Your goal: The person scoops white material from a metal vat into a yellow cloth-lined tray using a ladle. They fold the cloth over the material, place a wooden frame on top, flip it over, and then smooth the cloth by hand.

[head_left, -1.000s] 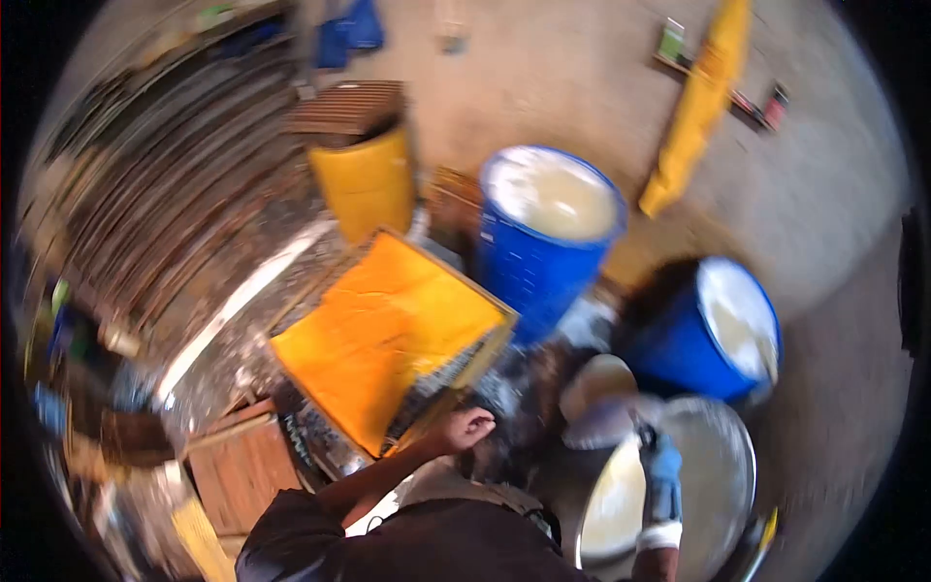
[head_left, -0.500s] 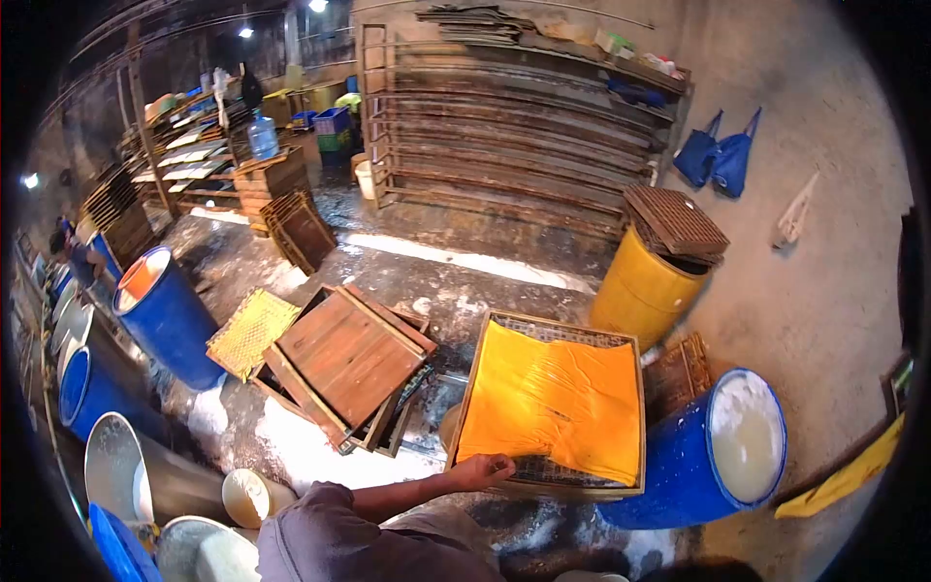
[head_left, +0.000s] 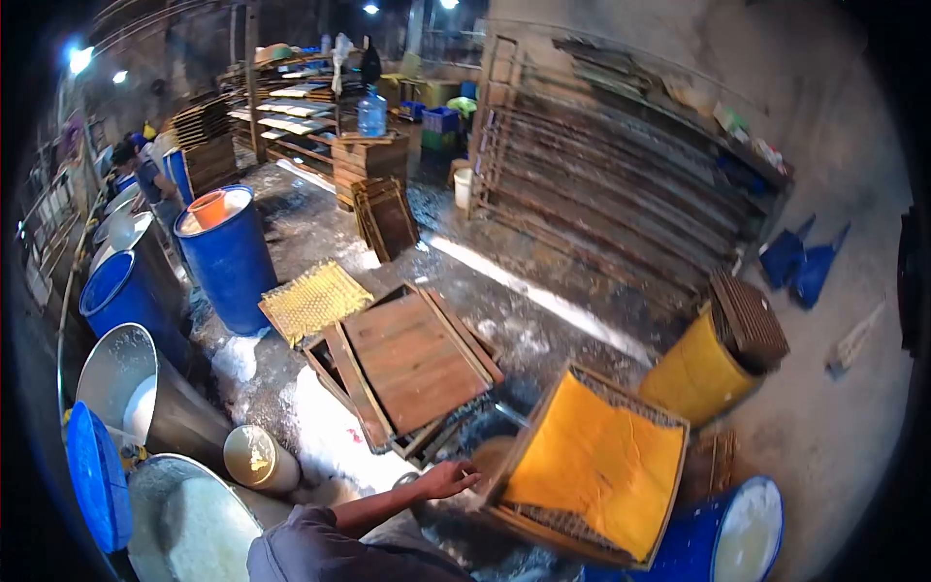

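My left hand [head_left: 450, 480] is held out over the floor, just left of a wood-framed tray [head_left: 676, 485]. Its fingers are loosely bent and partly apart, with nothing seen in them. An orange-yellow sheet [head_left: 601, 466], wrinkled in places, lies across the tray, leaving parts of its dark mesh bottom showing. Under the tray's right side stands a blue barrel [head_left: 752, 533] with whitish contents. My right hand is out of view.
A stack of wooden frames topped by a brown board [head_left: 412, 359] stands left of the tray, beside a yellow lattice mat [head_left: 315, 299]. A yellow barrel [head_left: 693, 373], blue barrel [head_left: 228, 262] and metal vat [head_left: 189, 514] stand around. Another person [head_left: 155, 184] is far left.
The view has turned left, so the surroundings appear shifted right and tilted. My left hand has drawn away from the sheet's near left corner to beside the tray.
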Tool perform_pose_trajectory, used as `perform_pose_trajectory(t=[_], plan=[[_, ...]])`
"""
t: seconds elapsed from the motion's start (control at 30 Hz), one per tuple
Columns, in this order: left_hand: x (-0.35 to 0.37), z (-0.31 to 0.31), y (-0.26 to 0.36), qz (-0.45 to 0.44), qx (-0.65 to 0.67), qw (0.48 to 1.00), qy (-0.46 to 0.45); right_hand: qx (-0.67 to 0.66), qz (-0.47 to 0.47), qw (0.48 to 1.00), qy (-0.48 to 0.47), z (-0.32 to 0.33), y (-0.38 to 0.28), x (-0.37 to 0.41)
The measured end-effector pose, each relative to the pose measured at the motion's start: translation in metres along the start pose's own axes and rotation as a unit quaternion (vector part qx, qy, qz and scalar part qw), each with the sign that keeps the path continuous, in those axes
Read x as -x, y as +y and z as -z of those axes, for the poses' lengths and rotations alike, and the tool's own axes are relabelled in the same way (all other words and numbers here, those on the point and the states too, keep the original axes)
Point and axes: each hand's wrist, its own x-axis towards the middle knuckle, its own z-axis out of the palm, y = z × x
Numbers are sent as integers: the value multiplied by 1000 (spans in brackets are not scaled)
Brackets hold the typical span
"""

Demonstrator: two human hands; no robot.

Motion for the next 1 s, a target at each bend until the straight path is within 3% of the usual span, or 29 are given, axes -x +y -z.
perform_pose_trajectory(t=[0.03,0.07,0.1,0.13,0.17,0.23,0.3,0.4,0.43,0.47,0.53,0.6,0.67,0.73,0.8,0.9,1.0], plan=[[-5,13,-17,-2,19,999,32,25,52,997,-55,-28,-26,-40],[-13,31,-31,-6,38,997,62,-126,-68,981,-133,-37,-173,-63],[-22,57,-36,30,69,995,64,-31,-29,992,-121,-71,-211,-83],[-27,81,-39,68,102,991,61,-144,-29,978,-148,-100,-266,-96],[-37,100,-59,24,118,987,108,-196,36,974,-104,-179,-238,-124],[-58,149,-96,22,105,985,139,-254,8,945,-208,-258,-311,-138],[-85,197,-134,39,135,968,210,-297,-106,876,-364,-340,-353,-138],[-118,262,-218,105,110,953,264,-212,-251,752,-572,-421,-427,-111],[-126,284,-242,171,100,941,274,-203,-249,746,-583,-444,-439,-106],[-130,305,-266,176,101,938,280,-195,-243,753,-580,-464,-448,-103],[-136,347,-303,162,-123,892,404,-185,-236,776,-555,-487,-455,-112],[-134,388,-327,183,-219,848,446,-171,-237,798,-528,-501,-454,-122],[-131,419,-360,239,-279,827,426,-156,-245,811,-508,-511,-455,-127],[-127,429,-403,236,-285,824,430,-145,-253,817,-496,-517,-459,-131],[-117,439,-425,319,-219,891,238,-136,-258,824,-487,-521,-462,-134],[-120,428,-436,307,-262,862,306,-129,-262,831,-473,-525,-463,-138],[-125,434,-449,346,-247,865,266,-124,-264,837,-463,-525,-458,-135]])
